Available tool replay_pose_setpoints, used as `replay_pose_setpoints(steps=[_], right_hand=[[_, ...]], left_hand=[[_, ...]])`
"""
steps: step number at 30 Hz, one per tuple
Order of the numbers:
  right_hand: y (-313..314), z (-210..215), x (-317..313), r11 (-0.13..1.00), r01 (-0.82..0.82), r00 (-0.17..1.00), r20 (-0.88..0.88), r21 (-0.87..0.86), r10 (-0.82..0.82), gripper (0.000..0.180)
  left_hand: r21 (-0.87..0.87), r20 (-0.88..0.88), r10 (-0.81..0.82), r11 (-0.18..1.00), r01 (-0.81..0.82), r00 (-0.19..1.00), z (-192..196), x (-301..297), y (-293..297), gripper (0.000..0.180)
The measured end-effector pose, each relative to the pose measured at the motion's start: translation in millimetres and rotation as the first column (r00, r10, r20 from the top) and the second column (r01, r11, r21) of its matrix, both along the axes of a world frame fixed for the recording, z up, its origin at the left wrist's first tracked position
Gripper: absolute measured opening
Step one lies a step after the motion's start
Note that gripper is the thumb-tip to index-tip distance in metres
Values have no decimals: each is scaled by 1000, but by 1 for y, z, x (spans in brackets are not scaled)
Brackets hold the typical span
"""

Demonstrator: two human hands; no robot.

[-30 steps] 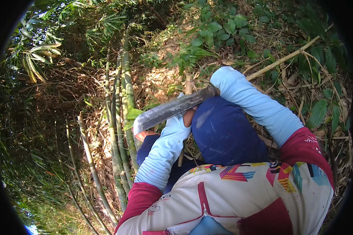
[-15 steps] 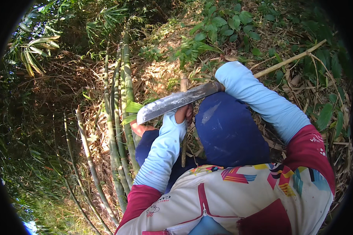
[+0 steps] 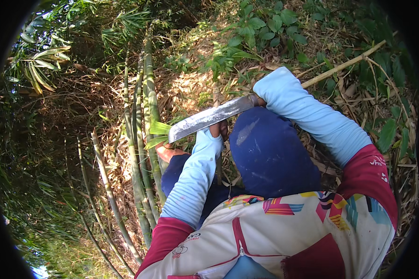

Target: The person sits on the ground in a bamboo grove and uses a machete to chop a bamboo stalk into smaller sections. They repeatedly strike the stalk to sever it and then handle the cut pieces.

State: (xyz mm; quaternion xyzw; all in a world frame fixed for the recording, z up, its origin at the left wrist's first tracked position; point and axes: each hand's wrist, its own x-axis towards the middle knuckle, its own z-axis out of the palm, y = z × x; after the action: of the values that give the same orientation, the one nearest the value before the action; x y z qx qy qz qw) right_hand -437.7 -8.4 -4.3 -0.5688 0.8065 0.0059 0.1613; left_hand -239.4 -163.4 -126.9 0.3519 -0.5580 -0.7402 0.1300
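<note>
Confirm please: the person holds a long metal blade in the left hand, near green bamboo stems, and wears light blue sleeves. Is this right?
Not quite. In the head view the right hand grips the blade; the left hand is under it. The bamboo stems and the light blue sleeves are as stated.

Outdoors, in bright sunlight; dry leaf litter (image 3: pixel 186 90) covers the sloping ground, sunlit at the far centre; broad-leaved green plants (image 3: pixel 260 28) grow at the far side; thin bamboo stems (image 3: pixel 142 139) rise on the left; deep shade lies at the far left.
</note>
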Motion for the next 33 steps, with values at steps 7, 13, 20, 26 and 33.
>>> replay_pose_setpoints(steps=[7,13,20,26,33], right_hand=[[-17,-1,-8,953,120,960,211,280,-183,21],[-16,-18,-12,969,60,978,179,240,-105,28],[2,-19,-4,998,30,995,98,-47,-25,30],[-1,-21,-9,999,41,981,188,5,-41,27],[-9,-26,-11,1000,11,977,212,5,-12,23]], left_hand=[[154,-11,-140,978,140,990,56,-4,25,44],[161,-91,-145,974,158,985,54,-19,24,40],[182,-135,-192,959,215,972,5,-24,8,33],[123,-124,-204,968,219,971,5,-34,13,31],[68,-106,-215,973,223,971,6,-40,15,29]])
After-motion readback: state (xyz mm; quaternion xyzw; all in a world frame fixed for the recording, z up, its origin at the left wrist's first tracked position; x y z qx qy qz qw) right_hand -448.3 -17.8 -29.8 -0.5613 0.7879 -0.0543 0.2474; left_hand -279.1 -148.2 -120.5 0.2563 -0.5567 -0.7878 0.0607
